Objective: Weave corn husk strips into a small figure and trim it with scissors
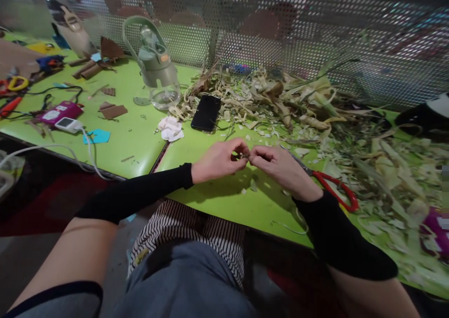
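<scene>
My left hand [219, 160] and my right hand [280, 168] meet fingertip to fingertip just above the green table [224, 201]. Both are closed in a pinch on a small dark strip [245, 156] held between them; it is too small to name surely. Red-handled scissors [335, 189] lie on the table just right of my right wrist. A heap of dried husk strips [280, 98] lies behind my hands.
A black phone [206, 113] and a crumpled white tissue [170, 127] lie behind my left hand. A clear bottle with a green lid [154, 65] stands at the back. Chargers, cables and cardboard scraps [112, 110] cover the left table. A perforated metal screen [315, 37] closes the back.
</scene>
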Tool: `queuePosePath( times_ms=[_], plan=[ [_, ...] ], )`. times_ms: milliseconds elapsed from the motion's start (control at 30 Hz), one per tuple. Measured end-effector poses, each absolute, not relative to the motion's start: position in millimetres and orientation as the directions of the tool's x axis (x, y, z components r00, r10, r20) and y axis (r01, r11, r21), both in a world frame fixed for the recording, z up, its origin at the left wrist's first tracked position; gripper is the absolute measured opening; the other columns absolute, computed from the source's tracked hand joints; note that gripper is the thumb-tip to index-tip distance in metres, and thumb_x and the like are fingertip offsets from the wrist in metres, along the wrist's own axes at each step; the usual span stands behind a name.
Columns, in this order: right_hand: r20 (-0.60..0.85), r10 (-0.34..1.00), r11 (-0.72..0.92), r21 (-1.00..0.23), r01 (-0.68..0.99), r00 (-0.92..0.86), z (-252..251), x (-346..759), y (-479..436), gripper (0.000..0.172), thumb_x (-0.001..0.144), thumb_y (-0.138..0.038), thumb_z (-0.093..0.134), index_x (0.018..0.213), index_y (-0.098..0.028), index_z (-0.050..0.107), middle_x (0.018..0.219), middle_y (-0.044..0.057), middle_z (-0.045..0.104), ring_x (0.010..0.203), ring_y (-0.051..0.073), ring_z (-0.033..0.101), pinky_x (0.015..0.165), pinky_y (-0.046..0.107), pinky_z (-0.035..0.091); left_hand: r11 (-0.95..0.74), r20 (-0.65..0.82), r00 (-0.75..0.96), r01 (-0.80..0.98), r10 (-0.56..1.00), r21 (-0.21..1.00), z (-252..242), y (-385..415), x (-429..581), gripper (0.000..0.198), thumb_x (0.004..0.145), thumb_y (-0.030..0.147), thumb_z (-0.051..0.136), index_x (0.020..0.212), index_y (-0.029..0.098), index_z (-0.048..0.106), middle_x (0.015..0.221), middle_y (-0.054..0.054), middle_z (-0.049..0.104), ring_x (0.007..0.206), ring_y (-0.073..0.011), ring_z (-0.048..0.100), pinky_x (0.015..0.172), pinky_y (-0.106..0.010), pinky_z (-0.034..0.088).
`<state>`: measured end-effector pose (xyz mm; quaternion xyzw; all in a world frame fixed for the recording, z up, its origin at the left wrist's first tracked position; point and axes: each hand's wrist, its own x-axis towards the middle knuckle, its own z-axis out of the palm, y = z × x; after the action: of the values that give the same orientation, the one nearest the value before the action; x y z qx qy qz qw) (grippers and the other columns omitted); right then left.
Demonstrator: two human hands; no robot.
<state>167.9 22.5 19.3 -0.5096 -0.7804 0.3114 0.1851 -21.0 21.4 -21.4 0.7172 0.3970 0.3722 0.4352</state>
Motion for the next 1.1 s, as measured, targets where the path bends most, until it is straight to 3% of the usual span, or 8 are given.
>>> queuePosePath(
  times_ms=[167,400,533,667,800,1000,1033,1100],
  plan=[
    [0.023,0.901,0.346,-0.639,0.687,-0.432,21,166,19,0.024,0.084,-0.034,0.048,0.063,-0.023,0.045,0.058,-0.004,0.038,0.057,0.012,0.033,0.059,0.032,0.025,-0.356,0.229,0.392,0.290,0.891,0.888,-17,22,-22,0.011,0.082,0.019,0.064,0.092,0.017,0.060,0.086,-0.002,0.072,0.074,-0.0106,0.063,0.069,-0.025,0.047],
    [-0.029,0.918,0.278,-0.667,0.691,-0.396,26,166,18,0.026,0.086,-0.037,0.049,0.064,-0.023,0.047,0.059,-0.005,0.037,0.057,0.012,0.032,0.060,0.032,0.024,-0.378,0.242,0.379,0.342,0.893,0.860,-14,24,-21,0.009,0.080,0.019,0.065,0.086,0.017,0.060,0.075,0.003,0.067,0.067,-0.0096,0.056,0.065,-0.024,0.040],
    [-0.102,0.934,0.150,-0.758,0.635,-0.342,26,166,19,0.023,0.082,-0.037,0.054,0.065,-0.023,0.050,0.058,-0.005,0.040,0.056,0.011,0.034,0.057,0.031,0.023,-0.361,0.240,0.373,0.299,0.896,0.883,-9,25,-19,0.008,0.077,0.016,0.064,0.083,0.017,0.060,0.070,0.005,0.061,0.065,-0.0079,0.050,0.065,-0.023,0.038],
    [-0.257,0.903,-0.107,-0.910,0.400,-0.343,22,166,21,0.022,0.073,-0.037,0.060,0.061,-0.023,0.047,0.056,-0.007,0.035,0.051,0.009,0.027,0.051,0.029,0.018,-0.367,0.255,0.398,0.235,0.881,0.900,-10,24,-19,0.006,0.077,0.017,0.063,0.083,0.017,0.061,0.068,0.006,0.057,0.063,-0.0077,0.046,0.063,-0.023,0.036],
    [-0.318,0.868,-0.214,-0.933,0.291,-0.381,18,164,21,0.028,0.069,-0.041,0.063,0.059,-0.024,0.044,0.058,-0.007,0.032,0.050,0.008,0.022,0.047,0.028,0.014,-0.411,0.298,0.448,0.179,0.843,0.894,-13,22,-21,0.010,0.081,0.021,0.061,0.089,0.017,0.064,0.073,0.003,0.062,0.064,-0.0085,0.049,0.063,-0.023,0.040],
    [-0.353,0.848,-0.166,-0.886,0.434,-0.396,30,181,34,0.030,0.072,-0.045,0.074,0.068,-0.022,0.055,0.063,-0.005,0.046,0.054,0.010,0.034,0.051,0.026,0.025,-0.316,0.220,0.412,0.179,0.884,0.932,-11,31,-25,0.006,0.078,0.015,0.065,0.083,0.016,0.063,0.070,0.004,0.061,0.063,-0.0075,0.050,0.064,-0.023,0.040],
    [-0.324,0.870,-0.089,-0.845,0.527,-0.372,34,190,43,0.030,0.075,-0.047,0.075,0.073,-0.022,0.059,0.068,-0.003,0.053,0.056,0.011,0.040,0.054,0.027,0.030,-0.240,0.169,0.392,0.140,0.904,0.961,-10,34,-26,0.006,0.078,0.014,0.065,0.083,0.016,0.062,0.069,0.005,0.060,0.062,-0.0069,0.051,0.063,-0.022,0.040],
    [-0.087,0.979,0.074,-0.695,0.715,-0.185,38,211,67,0.028,0.082,-0.051,0.069,0.086,-0.024,0.065,0.081,0.001,0.064,0.067,0.016,0.051,0.064,0.030,0.038,-0.075,0.060,0.351,0.028,0.935,0.997,-7,41,-28,0.008,0.079,0.012,0.065,0.084,0.016,0.060,0.067,0.006,0.061,0.059,-0.0062,0.054,0.063,-0.022,0.044]
  ],
)
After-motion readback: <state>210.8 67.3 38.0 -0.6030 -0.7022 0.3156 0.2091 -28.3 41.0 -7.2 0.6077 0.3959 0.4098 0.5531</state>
